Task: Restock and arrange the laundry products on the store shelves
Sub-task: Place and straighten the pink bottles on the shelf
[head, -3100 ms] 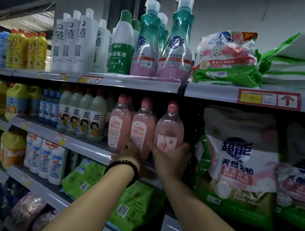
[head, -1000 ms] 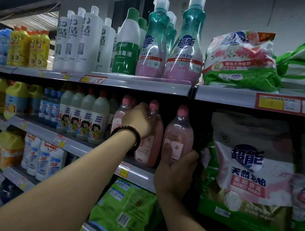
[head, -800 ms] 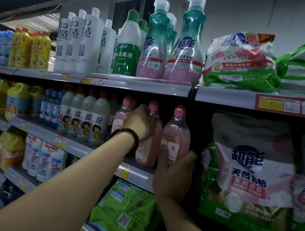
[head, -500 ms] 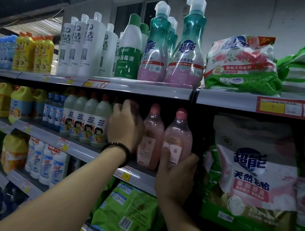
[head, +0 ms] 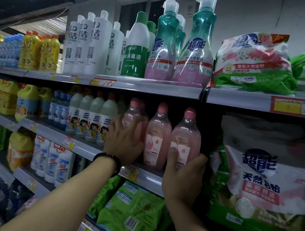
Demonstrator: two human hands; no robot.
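Observation:
Three pink detergent bottles stand side by side on the second shelf [head: 146, 175]. My left hand [head: 122, 143] grips the lower body of the left pink bottle [head: 134, 115], covering its label. The middle pink bottle [head: 157, 136] stands untouched between my hands. My right hand [head: 183, 171] holds the right pink bottle [head: 186, 134] from below, thumb pressed on its front label, fingers wrapped round its right side. All three bottles are upright with pink caps.
Grey-white bottles [head: 93, 118] stand just left of my left hand. A large pink-and-green powder bag [head: 260, 181] leans close on the right. Teal pump bottles [head: 196, 48] sit on the shelf above, green bags [head: 133, 211] on the shelf below.
My left hand has slid from the middle pink bottle down and left onto the left pink bottle. My right hand stays on the right bottle, which now stands straighter.

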